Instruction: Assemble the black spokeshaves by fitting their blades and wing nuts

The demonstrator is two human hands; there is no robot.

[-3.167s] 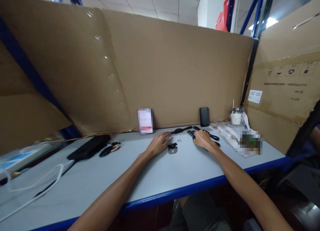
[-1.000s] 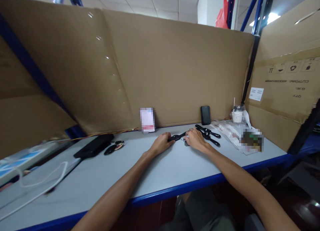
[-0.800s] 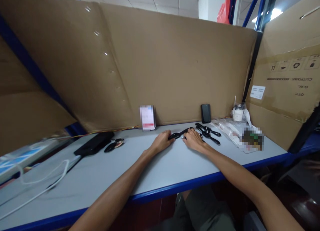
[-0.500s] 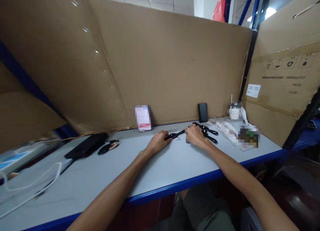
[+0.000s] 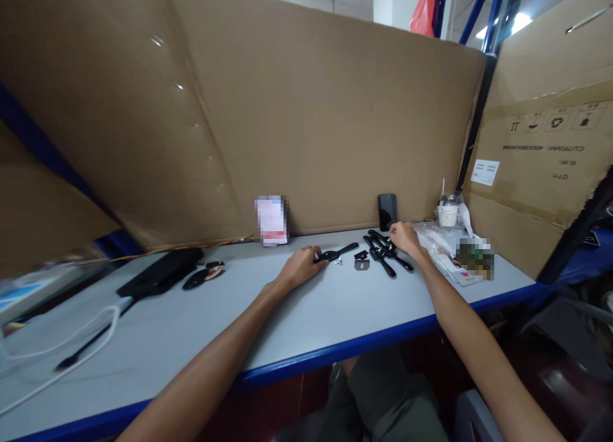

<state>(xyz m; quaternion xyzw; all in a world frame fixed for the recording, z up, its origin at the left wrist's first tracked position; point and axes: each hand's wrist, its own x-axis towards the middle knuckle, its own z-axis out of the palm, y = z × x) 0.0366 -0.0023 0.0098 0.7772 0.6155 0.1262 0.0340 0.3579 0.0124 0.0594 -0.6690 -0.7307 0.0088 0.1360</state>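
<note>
My left hand (image 5: 304,266) is closed on one end of a black spokeshave body (image 5: 338,253), which lies low over the table. Small silver screws (image 5: 338,262) lie just below it. Between the hands is a flat grey blade (image 5: 362,265), with a small black part (image 5: 361,255) beside it. My right hand (image 5: 403,236) is at the far edge of a pile of black spokeshaves (image 5: 382,257), its fingers pinched together. What those fingertips hold, if anything, is too small to make out. Bright bits show among the pile near them.
A black phone (image 5: 387,212) and a lit screen (image 5: 272,221) lean on the cardboard wall (image 5: 306,122). To the right are plastic bags (image 5: 433,241) and a cup (image 5: 448,213). A black case (image 5: 160,277), dark oval items (image 5: 204,276) and a white cable (image 5: 112,327) lie left.
My right hand has moved right and away, from over the spokeshave's far end to the pile's edge, uncovering the blade and small black part. My left hand keeps hold of its spokeshave.
</note>
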